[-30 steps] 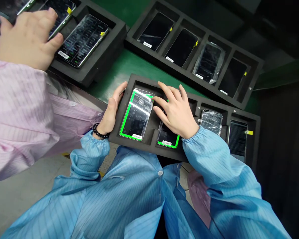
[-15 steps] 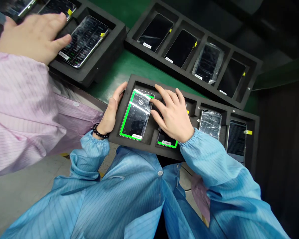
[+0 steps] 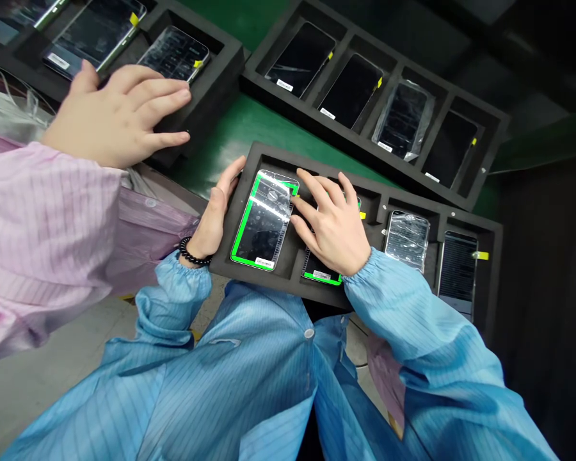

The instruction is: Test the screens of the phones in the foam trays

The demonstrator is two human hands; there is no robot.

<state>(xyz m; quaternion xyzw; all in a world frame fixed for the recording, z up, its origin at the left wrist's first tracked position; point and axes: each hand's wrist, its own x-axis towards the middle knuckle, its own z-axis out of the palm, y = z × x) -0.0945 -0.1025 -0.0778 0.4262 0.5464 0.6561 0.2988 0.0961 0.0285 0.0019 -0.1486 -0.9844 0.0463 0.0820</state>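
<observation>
Green worktop (image 3: pixel 269 121) shows between dark foam trays, with deep shadow on the far right. Nearest is the blue smock (image 3: pixel 278 358), and just beyond it lies a four-slot foam tray (image 3: pixel 278 285). Against its left end rests the left hand (image 3: pixel 211 221), fingers stretched along the foam; whether they hook beneath it cannot be told. In the leftmost slot lies a green-bordered phone (image 3: pixel 262 224), face up. The right hand (image 3: pixel 333 224) arches over the second phone (image 3: pixel 319 262), partly covering it, fingers spread and gripping nothing visible; the index fingertip reaches the first phone's upper right edge, though contact is uncertain. The step in hand looks like fingertip work on that screen edge, the left hand apparently steadying the tray. A further touch would call for exact placement of the index fingertip, with the tray steady. Rightward sit a film-covered phone (image 3: pixel 407 240) and a phone with a yellow tab (image 3: pixel 457 269). Farther off, a co-worker's hand (image 3: pixel 125 112) spreads over another tray (image 3: pixel 216 96), while the back tray (image 3: pixel 317 121) bears four dark phones.
</observation>
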